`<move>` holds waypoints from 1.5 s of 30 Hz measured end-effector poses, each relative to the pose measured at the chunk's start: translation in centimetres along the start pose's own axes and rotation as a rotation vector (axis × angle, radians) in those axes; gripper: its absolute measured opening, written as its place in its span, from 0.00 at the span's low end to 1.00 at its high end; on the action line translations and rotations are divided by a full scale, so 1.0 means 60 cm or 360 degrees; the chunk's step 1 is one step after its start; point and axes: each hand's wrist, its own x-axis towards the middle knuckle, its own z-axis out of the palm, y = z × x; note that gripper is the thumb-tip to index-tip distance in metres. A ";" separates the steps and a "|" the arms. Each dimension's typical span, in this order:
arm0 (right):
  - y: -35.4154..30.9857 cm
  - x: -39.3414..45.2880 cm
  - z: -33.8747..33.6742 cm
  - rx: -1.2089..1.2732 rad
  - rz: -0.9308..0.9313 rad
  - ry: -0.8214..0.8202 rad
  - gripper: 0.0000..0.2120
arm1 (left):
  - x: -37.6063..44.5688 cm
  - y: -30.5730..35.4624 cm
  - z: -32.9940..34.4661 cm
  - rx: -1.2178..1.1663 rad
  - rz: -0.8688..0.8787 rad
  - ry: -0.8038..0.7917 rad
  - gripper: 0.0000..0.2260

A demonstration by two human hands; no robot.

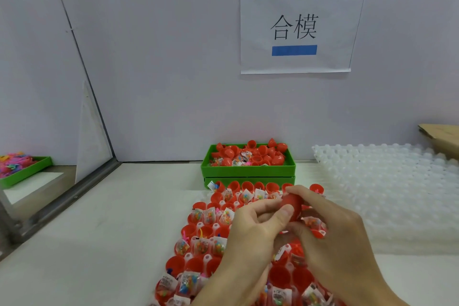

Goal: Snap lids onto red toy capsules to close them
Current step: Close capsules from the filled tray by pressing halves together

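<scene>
Both hands meet above the middle of the desk, over the far half of the capsule tray. The left hand has its fingers curled, the thumb pressing on the near side of a red capsule. The right hand wraps the same capsule from the right, the forefinger arched over its top and the thumb beneath it. Each grip is thus pinching the capsule, which sits between the two sets of fingertips, lifted clear of the tray; whether its lid is fully seated cannot be told, as the fingers cover the seam.

The tray, a white moulded sheet, runs from the near edge of the desk toward the back and carries rows of open red capsule halves, many holding small bagged toys. Just behind it, near the back edge, stands a green bin heaped with loose red lids. An empty white moulded tray lies along the right side of the desk. A second green bin with bright coloured pieces sits at the far left, beyond a metal rail. A paper sign hangs on the back wall.
</scene>
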 end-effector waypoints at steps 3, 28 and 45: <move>-0.001 0.001 -0.007 0.0310 0.0180 -0.0062 0.27 | 0.001 0.000 -0.008 0.0541 0.0345 0.0178 0.10; -0.002 0.009 -0.005 0.1164 0.0804 0.0053 0.06 | 0.001 0.002 -0.026 0.1456 0.1318 0.0164 0.16; 0.004 0.007 0.000 0.1276 0.0872 0.0056 0.08 | -0.002 0.007 -0.023 0.1382 0.1181 0.0027 0.17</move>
